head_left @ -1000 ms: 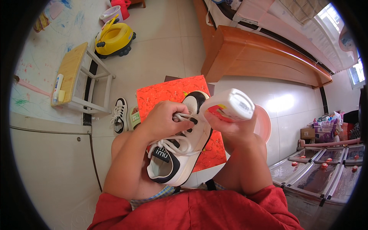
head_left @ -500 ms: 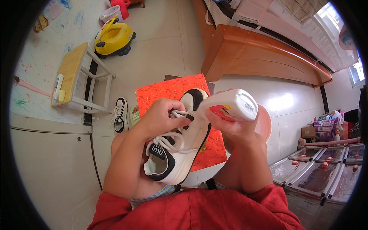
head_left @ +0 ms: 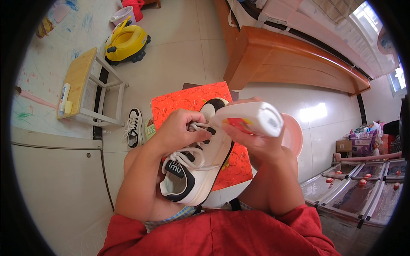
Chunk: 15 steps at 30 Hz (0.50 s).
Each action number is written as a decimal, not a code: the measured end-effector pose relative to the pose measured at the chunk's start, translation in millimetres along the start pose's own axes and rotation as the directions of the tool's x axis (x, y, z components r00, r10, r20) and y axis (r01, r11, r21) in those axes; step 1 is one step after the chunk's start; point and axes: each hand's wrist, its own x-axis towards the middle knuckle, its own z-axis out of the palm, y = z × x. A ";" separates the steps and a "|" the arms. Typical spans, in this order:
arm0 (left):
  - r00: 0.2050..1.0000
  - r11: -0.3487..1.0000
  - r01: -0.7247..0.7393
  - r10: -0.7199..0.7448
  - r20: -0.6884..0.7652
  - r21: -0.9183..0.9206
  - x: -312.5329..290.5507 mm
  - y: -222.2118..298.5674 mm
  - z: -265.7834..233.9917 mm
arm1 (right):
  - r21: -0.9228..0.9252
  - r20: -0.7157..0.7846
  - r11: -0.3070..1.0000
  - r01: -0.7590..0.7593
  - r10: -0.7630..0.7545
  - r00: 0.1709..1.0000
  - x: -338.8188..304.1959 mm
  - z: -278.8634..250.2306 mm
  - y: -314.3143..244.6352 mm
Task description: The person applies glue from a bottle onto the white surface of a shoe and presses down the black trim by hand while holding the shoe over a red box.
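My left hand pinches the white shoelaces of a white sneaker with black trim. The sneaker lies tilted over my lap, its toe pointing away and its black heel collar close to me. In my right hand is a white plastic bottle with a red and yellow label, my fingers wrapped around it. It lies tipped over, its base toward the right and its other end over the sneaker's toe area. The bottle's mouth is hidden. Under the sneaker is a red patterned box or stool top.
A matching sneaker stands on the floor at left, near a wooden-topped stool. A pink basin sits right of my knee. Farther off are a yellow ride-on-like toy or potty and a wooden bed frame. Clear drawers stand at right.
My right hand has shifted the bottle slightly left and down, and its base has turned a little. My left hand and the sneaker have barely moved.
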 end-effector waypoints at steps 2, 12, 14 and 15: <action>1.000 0.999 0.001 -0.002 -0.008 -0.053 -0.4 -3.3 0.5 | -0.035 0.068 0.986 0.161 -0.158 0.985 4.5 2.9 -0.2; 0.999 0.954 -0.017 0.009 -0.030 -0.299 5.1 2.6 -18.4 | 0.233 -0.187 0.950 -0.209 0.255 0.949 6.9 -6.0 -15.8; 0.999 0.962 -0.030 0.024 -0.024 -0.273 9.5 -1.2 -20.0 | 0.229 -0.195 0.944 -0.235 0.281 0.939 13.5 -3.8 -16.4; 1.000 0.962 -0.025 0.020 -0.024 -0.273 11.9 -2.0 -17.0 | 0.236 -0.196 0.936 -0.263 0.311 0.930 16.5 -1.8 -16.6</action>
